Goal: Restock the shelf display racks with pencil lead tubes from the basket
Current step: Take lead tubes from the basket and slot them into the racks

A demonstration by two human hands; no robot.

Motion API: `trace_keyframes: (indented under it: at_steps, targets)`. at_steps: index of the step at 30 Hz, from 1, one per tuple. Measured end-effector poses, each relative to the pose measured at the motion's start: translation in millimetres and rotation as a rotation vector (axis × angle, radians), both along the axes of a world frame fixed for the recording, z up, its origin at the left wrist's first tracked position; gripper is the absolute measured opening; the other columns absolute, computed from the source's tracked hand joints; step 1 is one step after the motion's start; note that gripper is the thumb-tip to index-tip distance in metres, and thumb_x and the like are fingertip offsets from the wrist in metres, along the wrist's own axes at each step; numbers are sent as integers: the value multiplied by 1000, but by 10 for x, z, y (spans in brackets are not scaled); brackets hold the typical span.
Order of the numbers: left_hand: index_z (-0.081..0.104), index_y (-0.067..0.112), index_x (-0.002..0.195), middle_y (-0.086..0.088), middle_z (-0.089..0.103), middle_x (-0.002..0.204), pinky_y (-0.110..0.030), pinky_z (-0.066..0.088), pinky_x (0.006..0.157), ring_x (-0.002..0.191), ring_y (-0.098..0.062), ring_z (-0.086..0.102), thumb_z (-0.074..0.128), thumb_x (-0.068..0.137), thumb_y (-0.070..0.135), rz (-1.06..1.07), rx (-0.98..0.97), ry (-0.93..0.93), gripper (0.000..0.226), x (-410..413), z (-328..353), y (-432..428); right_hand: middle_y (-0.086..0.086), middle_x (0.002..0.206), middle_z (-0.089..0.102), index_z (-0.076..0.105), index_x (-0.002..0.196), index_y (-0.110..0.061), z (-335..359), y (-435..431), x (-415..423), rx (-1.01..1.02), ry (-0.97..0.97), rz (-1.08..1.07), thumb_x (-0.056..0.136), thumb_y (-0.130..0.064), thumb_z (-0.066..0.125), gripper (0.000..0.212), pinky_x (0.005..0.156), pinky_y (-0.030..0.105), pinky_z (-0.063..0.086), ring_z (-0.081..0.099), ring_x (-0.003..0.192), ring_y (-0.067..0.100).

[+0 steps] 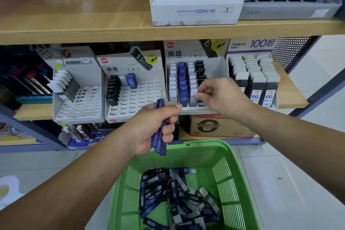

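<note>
Pencil lead tubes [179,198], small flat plastic cases in black, blue and grey, lie heaped in a green basket [229,157] below the shelf [291,99]. The left hand [149,129] grips a bundle of blue tubes [160,142] upright, fingers wrapped round their middles. The right hand [222,95] reaches to the display rack [217,69], fingers curled, thumb and forefinger pinching at the top of a pale tube [193,97] in the front row. The tubes look light, rigid and smooth, so probably slippery in a bunch. They are best taken singly by the narrow sides near the top, then slid straight down into a slot.
</note>
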State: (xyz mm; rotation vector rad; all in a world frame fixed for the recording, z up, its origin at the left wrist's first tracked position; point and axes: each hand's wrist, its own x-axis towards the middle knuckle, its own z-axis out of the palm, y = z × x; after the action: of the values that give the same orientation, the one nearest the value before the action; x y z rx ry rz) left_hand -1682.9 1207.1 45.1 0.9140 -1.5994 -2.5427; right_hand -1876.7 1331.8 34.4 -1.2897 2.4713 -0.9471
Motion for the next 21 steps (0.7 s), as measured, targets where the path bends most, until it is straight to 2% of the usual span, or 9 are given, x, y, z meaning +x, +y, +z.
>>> trace_keyframes:
  at_steps: [2, 4, 6, 8, 11, 13, 16, 18, 21]
  targets:
    - [63, 12, 98, 0, 47, 68, -24, 31, 42, 47, -12, 34, 73, 90, 22, -63, -59, 13, 17, 42, 29, -28, -6, 62, 63, 71, 87, -21, 95, -14, 45, -79, 32, -41, 88, -33, 79, 14, 61, 27, 50, 55, 55, 8]
    - [67, 9, 100, -2, 46, 67, -24, 30, 43, 46, -12, 33, 70, 95, 20, -125, -145, 10, 12, 82, 51, -71, 3, 67, 65, 72, 88, -22, 270, -57, 166, -200, -56, -2, 91, -33, 75, 12, 60, 28, 49, 53, 56, 9]
    - [73, 7, 102, -3, 45, 66, -25, 30, 44, 46, -14, 34, 69, 97, 17, -178, -212, 0, 12, 129, 67, -113, 9, 84, 71, 76, 101, -21, 440, -143, 349, -204, -262, 132, 93, -28, 74, 11, 67, 24, 51, 57, 66, 6]
    - [75, 6, 104, -4, 44, 66, -26, 30, 45, 47, -15, 33, 70, 97, 14, -221, -230, -2, 13, 180, 89, -149, 5, 96, 74, 76, 114, -20, 501, -251, 517, -130, -396, 264, 95, -23, 73, 19, 80, 24, 56, 66, 78, 11]
    - [73, -1, 111, -5, 47, 66, -27, 30, 45, 48, -15, 33, 74, 94, 15, -224, -213, -1, 23, 269, 116, -222, 4, 95, 78, 79, 105, -13, 495, -399, 644, -100, -414, 339, 97, -19, 71, 13, 91, 39, 59, 71, 86, 14]
    - [68, -4, 104, -6, 50, 68, -26, 30, 45, 48, -14, 35, 76, 93, 17, -155, -200, 5, 25, 348, 122, -304, 3, 92, 77, 78, 106, -11, 498, -470, 650, -108, -489, 347, 95, -17, 73, 14, 84, 34, 60, 69, 84, 9]
    - [63, 11, 83, -7, 53, 68, -23, 31, 43, 47, -13, 38, 75, 91, 16, -5, -173, 46, 16, 471, 114, -449, 1, 85, 74, 76, 108, -13, 482, -594, 709, -131, -617, 354, 92, -9, 73, 16, 64, 17, 51, 67, 76, 4]
    - [62, 14, 79, -7, 55, 69, -23, 31, 42, 48, -13, 38, 78, 88, 18, 96, -150, 45, 19, 550, 103, -557, 12, 86, 74, 75, 106, -10, 444, -742, 796, -155, -668, 309, 92, -6, 73, 14, 56, 23, 48, 67, 73, 10]
    - [63, 12, 85, -6, 56, 68, -25, 34, 44, 49, -13, 41, 83, 86, 21, 258, -181, -56, 21, 654, 32, -750, 14, 86, 74, 73, 103, -8, 405, -1024, 831, -204, -670, 213, 93, -4, 72, 11, 55, 32, 50, 69, 71, 16]
